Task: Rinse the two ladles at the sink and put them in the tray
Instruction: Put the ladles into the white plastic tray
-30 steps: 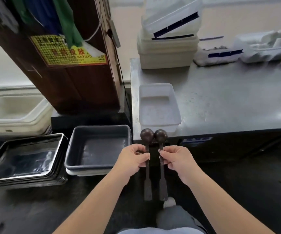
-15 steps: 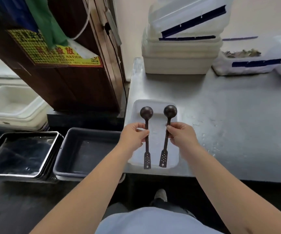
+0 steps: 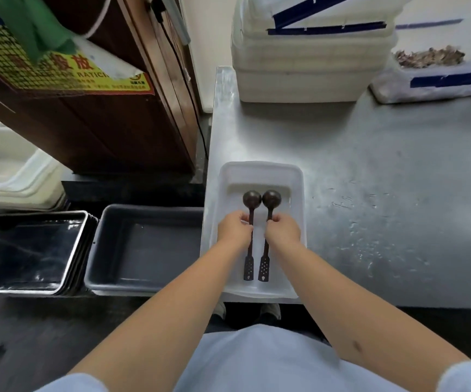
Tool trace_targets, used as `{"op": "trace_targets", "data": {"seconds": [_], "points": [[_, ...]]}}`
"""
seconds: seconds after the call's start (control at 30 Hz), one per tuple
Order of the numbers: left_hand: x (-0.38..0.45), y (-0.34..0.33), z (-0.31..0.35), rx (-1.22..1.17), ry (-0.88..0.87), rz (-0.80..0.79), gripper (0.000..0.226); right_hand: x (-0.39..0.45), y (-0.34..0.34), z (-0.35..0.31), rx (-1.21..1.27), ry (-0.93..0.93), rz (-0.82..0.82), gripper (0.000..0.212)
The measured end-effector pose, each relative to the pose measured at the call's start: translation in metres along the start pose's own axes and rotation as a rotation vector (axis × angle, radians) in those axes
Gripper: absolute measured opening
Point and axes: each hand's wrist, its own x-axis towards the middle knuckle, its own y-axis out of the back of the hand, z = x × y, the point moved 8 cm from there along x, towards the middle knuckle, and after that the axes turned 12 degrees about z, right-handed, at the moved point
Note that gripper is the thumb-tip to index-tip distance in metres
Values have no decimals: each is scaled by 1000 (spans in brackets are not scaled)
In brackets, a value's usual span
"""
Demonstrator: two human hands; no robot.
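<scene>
Gripping 2 ladles [image 3: 259, 233] over the white tray [image 3: 297, 210], both hands [image 3: 258, 231] pinch the stems.

Steel counter [image 3: 384, 193], wet with droplets, stands against a pale wall [image 3: 209, 38]. Dark wooden cabinet [image 3: 110, 131] to its left carries a yellow notice [image 3: 59, 72]. Dark floor [image 3: 16, 335] below; soft, even light.
</scene>
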Motion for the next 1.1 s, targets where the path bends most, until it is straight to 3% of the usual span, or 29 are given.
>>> {"op": "trace_targets", "data": {"seconds": [0.17,0.43,0.6,0.67,0.83,1.1], "points": [[4,-8,-8,246,-59,-9,12,2,-5,17,-194,-22,9,15],[0,-10,-11,324,-114,-11,19,-4,-4,18,-300,59,14,14],[-22,-15,6,654,-490,-72,49,-22,-6,8,-522,348,-21,27],[-28,-20,4,775,-554,-135,54,-29,-14,11,-668,439,-76,28],[-34,-19,1,858,-587,-180,32,-38,-22,15,-800,485,-137,25],[-39,-16,-2,846,-562,-183,28,-38,-19,16,-797,494,-156,15]]}}
